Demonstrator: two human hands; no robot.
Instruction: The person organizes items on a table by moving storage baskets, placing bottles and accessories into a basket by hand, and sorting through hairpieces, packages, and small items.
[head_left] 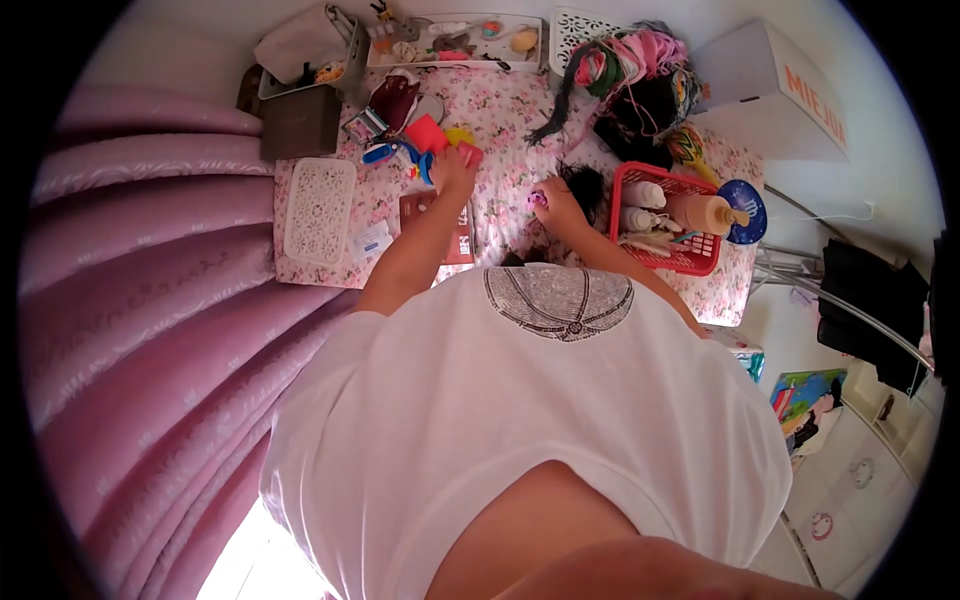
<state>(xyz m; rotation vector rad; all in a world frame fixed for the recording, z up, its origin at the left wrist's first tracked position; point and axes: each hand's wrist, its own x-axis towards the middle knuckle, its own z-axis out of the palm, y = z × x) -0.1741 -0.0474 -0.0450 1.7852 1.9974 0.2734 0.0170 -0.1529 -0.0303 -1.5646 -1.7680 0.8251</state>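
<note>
My left hand [455,176] is over the far part of the flowered table, its fingers closed on a small flat pink-red piece [469,153]. Beside those fingers lie a red square piece [425,133], a yellow piece [459,136] and a blue object [381,152] whose kind I cannot make out. My right hand [560,208] is lower on the cloth, closed around a small purple-and-white patterned thing [537,199], mostly covered by the fingers. Just right of it is a black hairy bundle [583,186]. Below my left forearm, a brown printed packet [464,240] is partly hidden.
A red basket [622,200] with bottles stands at the right, a blue round object [745,212] against it. A white lattice tray [320,212] lies left. At the back are a white tray [455,67], a yarn heap [640,70] and a white box [765,90].
</note>
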